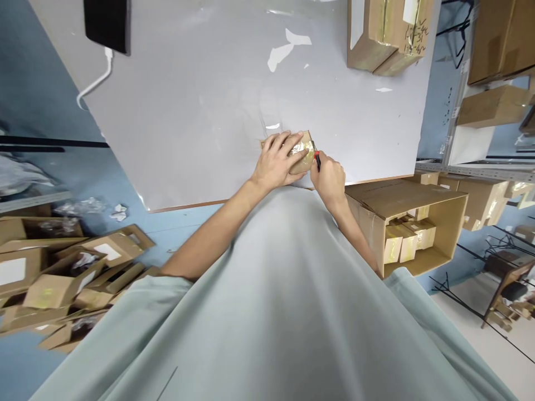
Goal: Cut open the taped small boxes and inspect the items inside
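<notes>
A small cardboard box (301, 165) with shiny clear tape lies at the near edge of the pale grey table (184, 128). My left hand (278, 159) rests across its top and left side, fingers spread and pressing it down. In my right hand (329, 177) is a box cutter (317, 160) with a black and red handle, gripped in closed fingers. Its tip meets the right end of the box, at the taped edge. The left part of the box is hidden under my left hand.
Two taped boxes (387, 42) stand at the table's far right. A phone (107, 25) with a white cable lies far left. Beside me on the right, a large open carton (401, 197) holds several small boxes. Opened cartons (62, 284) pile up on the floor at left.
</notes>
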`<action>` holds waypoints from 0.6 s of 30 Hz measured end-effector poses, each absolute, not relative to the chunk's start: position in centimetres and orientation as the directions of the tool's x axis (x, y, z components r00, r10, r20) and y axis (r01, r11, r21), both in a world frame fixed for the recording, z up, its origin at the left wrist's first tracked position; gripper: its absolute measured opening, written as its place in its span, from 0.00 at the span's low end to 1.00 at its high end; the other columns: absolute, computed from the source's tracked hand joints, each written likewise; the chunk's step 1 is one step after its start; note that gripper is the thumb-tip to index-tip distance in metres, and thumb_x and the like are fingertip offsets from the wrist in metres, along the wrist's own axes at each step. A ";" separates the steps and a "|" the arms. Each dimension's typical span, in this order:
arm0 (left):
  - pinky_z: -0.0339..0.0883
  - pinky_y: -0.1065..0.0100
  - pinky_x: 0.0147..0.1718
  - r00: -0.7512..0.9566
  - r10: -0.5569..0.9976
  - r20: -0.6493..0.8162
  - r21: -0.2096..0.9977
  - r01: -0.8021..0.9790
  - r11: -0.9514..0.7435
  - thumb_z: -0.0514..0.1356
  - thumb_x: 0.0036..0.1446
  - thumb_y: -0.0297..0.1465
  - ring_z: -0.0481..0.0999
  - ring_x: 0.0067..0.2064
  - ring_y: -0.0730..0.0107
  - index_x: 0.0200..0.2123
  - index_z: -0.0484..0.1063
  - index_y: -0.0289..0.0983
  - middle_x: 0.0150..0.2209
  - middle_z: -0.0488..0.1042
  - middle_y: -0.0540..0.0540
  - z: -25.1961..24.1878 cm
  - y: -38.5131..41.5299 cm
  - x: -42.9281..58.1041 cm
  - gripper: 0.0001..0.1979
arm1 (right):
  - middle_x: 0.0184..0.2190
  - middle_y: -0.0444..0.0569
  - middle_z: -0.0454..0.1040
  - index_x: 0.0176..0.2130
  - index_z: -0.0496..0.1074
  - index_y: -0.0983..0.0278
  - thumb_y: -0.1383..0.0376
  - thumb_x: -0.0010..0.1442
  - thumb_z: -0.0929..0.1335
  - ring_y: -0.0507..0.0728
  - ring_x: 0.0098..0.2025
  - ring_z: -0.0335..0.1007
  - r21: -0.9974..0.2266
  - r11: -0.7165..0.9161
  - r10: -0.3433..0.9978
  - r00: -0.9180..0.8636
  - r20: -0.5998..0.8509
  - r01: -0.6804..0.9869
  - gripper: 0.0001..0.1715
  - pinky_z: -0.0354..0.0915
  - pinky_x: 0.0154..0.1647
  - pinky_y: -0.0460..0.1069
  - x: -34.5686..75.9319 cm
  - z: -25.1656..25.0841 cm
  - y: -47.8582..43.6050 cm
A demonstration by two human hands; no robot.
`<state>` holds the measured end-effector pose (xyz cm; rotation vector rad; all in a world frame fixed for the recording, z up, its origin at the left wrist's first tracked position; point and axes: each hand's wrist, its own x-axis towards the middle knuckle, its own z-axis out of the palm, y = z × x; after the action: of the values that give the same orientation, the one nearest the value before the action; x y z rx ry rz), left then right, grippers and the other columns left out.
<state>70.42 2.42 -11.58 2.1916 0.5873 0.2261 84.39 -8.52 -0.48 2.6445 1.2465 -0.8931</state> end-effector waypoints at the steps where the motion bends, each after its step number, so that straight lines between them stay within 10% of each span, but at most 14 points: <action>1: 0.52 0.31 0.79 0.876 0.481 -0.021 0.770 0.321 -0.552 0.72 0.63 0.51 0.63 0.81 0.30 0.65 0.82 0.52 0.79 0.70 0.40 -11.9 2.4 70.4 0.30 | 0.57 0.64 0.85 0.67 0.74 0.68 0.67 0.83 0.57 0.67 0.56 0.84 -0.139 -0.672 0.665 0.509 -0.546 0.728 0.24 0.72 0.57 0.54 84.1 -0.3 -8.2; 18: 0.53 0.28 0.77 0.873 0.475 0.108 0.784 0.219 -0.581 0.67 0.71 0.51 0.64 0.80 0.32 0.67 0.80 0.50 0.82 0.66 0.40 -14.4 1.5 70.6 0.26 | 0.57 0.68 0.86 0.63 0.79 0.69 0.70 0.81 0.60 0.70 0.59 0.84 0.020 -0.695 0.593 0.588 -0.549 0.719 0.23 0.76 0.59 0.59 82.4 0.8 -6.4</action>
<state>70.57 1.54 -14.36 2.2017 0.4982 0.3897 82.40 -6.43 0.78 2.5788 1.0854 -0.7600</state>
